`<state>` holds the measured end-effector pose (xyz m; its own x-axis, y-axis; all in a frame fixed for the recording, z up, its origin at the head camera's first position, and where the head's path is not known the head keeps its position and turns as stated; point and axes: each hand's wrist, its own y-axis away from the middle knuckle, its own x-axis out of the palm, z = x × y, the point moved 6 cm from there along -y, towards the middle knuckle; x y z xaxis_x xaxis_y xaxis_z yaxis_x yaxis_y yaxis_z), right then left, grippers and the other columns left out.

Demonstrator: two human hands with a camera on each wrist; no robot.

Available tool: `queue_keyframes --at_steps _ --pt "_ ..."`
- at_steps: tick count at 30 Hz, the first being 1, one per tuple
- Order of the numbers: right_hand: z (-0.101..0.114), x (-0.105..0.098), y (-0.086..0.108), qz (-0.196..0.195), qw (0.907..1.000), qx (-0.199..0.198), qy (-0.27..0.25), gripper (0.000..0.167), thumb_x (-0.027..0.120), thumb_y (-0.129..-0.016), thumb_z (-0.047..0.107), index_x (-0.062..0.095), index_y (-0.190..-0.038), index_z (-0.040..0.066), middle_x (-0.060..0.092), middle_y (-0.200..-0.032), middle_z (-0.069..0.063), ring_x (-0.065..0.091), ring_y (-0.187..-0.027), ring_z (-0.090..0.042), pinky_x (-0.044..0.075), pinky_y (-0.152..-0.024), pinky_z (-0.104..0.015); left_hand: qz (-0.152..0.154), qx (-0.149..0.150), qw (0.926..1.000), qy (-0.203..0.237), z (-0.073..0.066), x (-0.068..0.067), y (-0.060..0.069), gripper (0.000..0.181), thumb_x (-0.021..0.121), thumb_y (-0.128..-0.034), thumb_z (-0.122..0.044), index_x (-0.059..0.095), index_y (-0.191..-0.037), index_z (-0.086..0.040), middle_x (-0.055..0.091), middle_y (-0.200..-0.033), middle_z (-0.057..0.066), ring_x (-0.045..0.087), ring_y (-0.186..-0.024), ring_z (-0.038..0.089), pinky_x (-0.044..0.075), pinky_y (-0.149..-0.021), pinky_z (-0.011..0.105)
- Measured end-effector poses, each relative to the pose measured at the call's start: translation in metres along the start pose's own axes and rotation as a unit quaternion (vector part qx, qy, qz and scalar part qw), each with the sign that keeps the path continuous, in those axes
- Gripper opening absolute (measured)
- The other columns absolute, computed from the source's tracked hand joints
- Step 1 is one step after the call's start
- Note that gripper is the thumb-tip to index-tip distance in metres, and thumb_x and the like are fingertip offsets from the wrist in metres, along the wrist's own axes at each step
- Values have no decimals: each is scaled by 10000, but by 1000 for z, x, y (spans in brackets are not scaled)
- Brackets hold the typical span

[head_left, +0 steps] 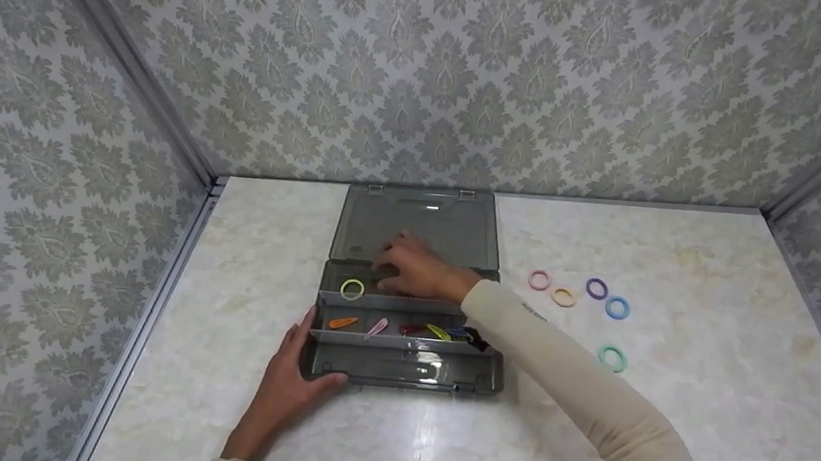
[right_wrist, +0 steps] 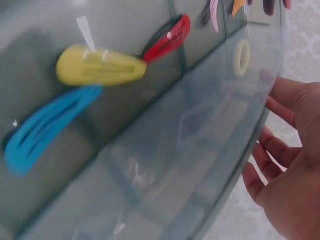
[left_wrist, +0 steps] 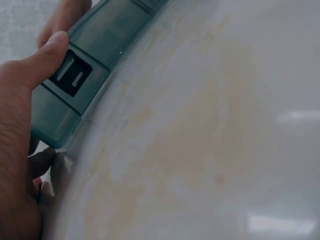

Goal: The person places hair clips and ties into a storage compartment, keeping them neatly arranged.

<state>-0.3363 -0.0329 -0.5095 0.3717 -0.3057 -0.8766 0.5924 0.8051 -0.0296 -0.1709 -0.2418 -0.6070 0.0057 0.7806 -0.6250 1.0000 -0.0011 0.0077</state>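
Though partly hidden, the left hand (head_left: 288, 378) grips the box (head_left: 375, 361) — right hand (head_left: 418, 267) relaxed, empty.

The storage case (head_left: 375, 363) is of smooth, translucent plastic with a glossy finish; the hair clips (right_wrist: 100, 66) have a smooth, lacquer-like surface. The tabletop (head_left: 420, 442) is smooth, glossy and marble-patterned. The right sleeve (head_left: 563, 362) is matt cloth.
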Motion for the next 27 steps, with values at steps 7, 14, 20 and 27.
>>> queue_keyframes --at_steps 7,14,20,27 --pt "-22 -21 28 -315 9994 39 -121 304 823 -1022 182 802 -1264 -1 704 -1335 -202 568 -1255 -378 479 -1094 -557 23 -23 10000 -14 0 0 1 1200 950 -866 -498 235 -1776 -179 288 -1779 248 182 -1650 539 239 -1288 726" --pt "-55 -40 70 -690 9932 362 -862 301 814 -1023 144 786 -1261 -39 662 -1325 -242 542 -1293 -416 407 -1179 -627 82 -152 9998 -139 0 2 3 1206 926 -862 -571 222 -1781 -234 287 -1768 285 212 -1649 523 284 -1269 734" --pt "-85 -50 106 -1245 9841 657 -1083 286 812 -1023 132 787 -1253 -36 686 -1316 -213 536 -1294 -409 425 -1138 -638 94 -180 9998 -90 1 2 3 1216 933 -853 -574 226 -1780 -228 294 -1771 266 198 -1652 522 267 -1280 724" --pt "-113 -71 137 -1936 9674 815 -1415 252 826 -1006 94 793 -1234 -8 718 -1321 -188 542 -1288 -402 435 -1121 -632 63 -109 9999 -82 0 1 2 1213 937 -857 -561 222 -1781 -234 288 -1773 269 210 -1646 529 273 -1276 727"
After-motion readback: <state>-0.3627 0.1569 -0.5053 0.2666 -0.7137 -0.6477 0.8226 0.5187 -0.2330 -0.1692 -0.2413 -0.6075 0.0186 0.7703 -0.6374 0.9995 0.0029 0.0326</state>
